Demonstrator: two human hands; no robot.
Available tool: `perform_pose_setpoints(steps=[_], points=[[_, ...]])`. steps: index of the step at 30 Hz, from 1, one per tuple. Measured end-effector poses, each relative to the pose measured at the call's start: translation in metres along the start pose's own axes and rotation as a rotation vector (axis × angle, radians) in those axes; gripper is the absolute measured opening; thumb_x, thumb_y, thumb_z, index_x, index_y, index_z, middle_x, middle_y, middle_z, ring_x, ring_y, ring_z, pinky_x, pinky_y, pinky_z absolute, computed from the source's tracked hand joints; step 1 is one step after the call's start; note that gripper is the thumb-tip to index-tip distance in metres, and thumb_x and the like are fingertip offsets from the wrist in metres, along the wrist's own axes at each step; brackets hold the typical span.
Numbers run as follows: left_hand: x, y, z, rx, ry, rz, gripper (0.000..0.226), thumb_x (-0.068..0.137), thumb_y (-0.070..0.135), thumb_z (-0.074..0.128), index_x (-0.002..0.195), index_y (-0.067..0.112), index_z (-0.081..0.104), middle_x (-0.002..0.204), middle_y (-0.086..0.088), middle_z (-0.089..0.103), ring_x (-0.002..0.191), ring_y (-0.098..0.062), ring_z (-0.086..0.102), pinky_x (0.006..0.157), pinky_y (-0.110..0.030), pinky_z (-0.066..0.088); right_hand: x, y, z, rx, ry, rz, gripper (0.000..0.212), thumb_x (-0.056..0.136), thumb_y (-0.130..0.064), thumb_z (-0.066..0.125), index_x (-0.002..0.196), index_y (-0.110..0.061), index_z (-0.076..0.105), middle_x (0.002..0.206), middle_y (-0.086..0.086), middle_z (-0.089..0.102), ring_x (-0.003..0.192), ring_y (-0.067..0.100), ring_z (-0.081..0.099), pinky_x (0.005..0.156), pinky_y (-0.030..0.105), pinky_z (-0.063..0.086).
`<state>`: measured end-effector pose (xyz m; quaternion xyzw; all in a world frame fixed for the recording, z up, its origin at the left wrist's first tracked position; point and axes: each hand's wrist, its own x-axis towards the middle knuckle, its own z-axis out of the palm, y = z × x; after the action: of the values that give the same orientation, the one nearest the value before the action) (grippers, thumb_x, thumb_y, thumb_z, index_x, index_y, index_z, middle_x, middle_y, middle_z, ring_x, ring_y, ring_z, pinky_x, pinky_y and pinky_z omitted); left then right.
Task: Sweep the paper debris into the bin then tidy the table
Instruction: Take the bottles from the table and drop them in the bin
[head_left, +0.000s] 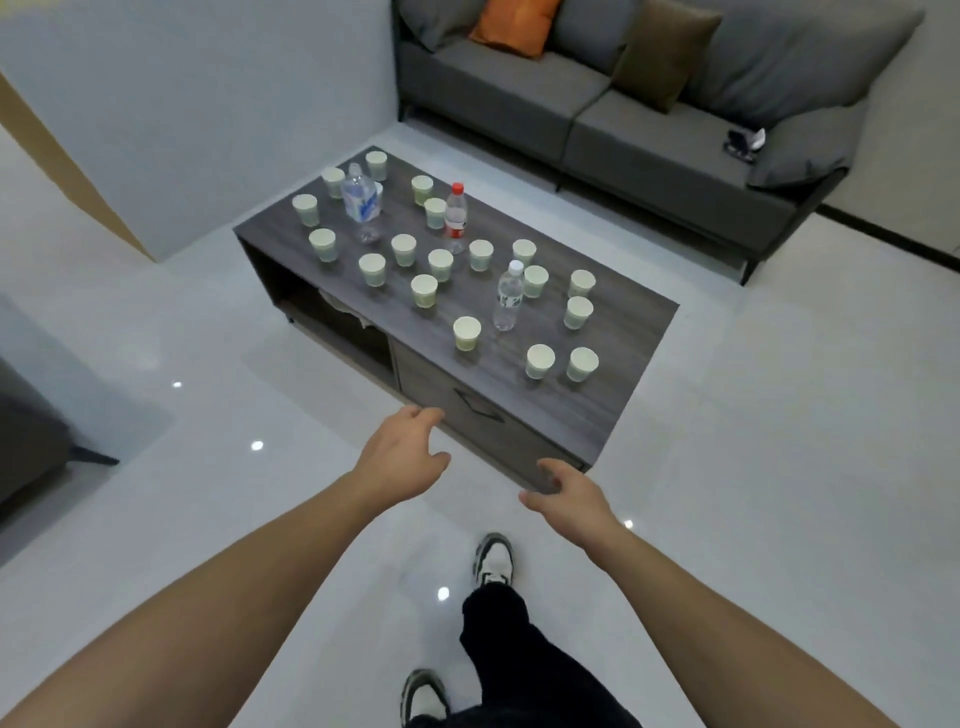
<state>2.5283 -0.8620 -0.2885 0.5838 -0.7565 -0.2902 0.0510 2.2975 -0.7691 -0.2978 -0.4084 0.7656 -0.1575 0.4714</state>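
Observation:
A low dark wooden coffee table (639, 332) stands ahead of me with several pale paper cups (466, 333) upright across its top. Three plastic bottles stand among them: a red-capped one (455, 215), a white-capped one (508, 297) and a blue-labelled one (359, 200). My left hand (402, 454) hovers just short of the table's near edge, fingers loosely curled and holding nothing. Near the table's front corner, my right hand (571, 496) is likewise relaxed and holding nothing. No bin or paper scraps are in view.
A grey sofa (649, 98) with orange and brown cushions runs behind the table. A white wall block (234, 104) stands at the left. The table front has a drawer (483, 415) and an open shelf (332, 322). Glossy white floor surrounds my feet (493, 558).

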Motion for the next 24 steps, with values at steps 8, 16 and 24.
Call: perform_pose_setpoints(steps=[8, 16, 24], points=[[0.143, -0.024, -0.026, 0.08, -0.057, -0.084, 0.062, 0.086, 0.04, 0.063, 0.143, 0.026, 0.042, 0.142, -0.001, 0.044, 0.123, -0.022, 0.048, 0.097, -0.034, 0.045, 0.158, -0.074, -0.029, 0.062, -0.03, 0.023, 0.067, 0.087, -0.034, 0.074, 0.146, -0.02, 0.047, 0.141, 0.006, 0.055, 0.121, 0.023, 0.056, 0.095, 0.032, 0.045], [0.3, -0.008, -0.082, 0.014, 0.014, -0.178, 0.061, 0.085, 0.038, 0.065, 0.141, 0.024, 0.047, 0.143, -0.001, 0.048, 0.126, -0.021, 0.048, 0.1, -0.034, 0.041, 0.308, -0.161, -0.085, 0.071, 0.036, 0.017, 0.067, 0.083, -0.034, 0.075, 0.144, -0.021, 0.049, 0.117, -0.005, 0.06, 0.1, 0.017, 0.059, 0.072, 0.019, 0.043], [0.406, -0.041, -0.111, -0.004, -0.035, -0.202, 0.061, 0.084, 0.032, 0.066, 0.141, 0.024, 0.047, 0.141, -0.002, 0.048, 0.125, -0.022, 0.048, 0.099, -0.032, 0.039, 0.423, -0.209, -0.092, 0.018, 0.119, 0.215, 0.069, 0.08, -0.031, 0.075, 0.14, -0.016, 0.045, 0.133, 0.016, 0.056, 0.119, 0.035, 0.056, 0.096, 0.042, 0.049]])
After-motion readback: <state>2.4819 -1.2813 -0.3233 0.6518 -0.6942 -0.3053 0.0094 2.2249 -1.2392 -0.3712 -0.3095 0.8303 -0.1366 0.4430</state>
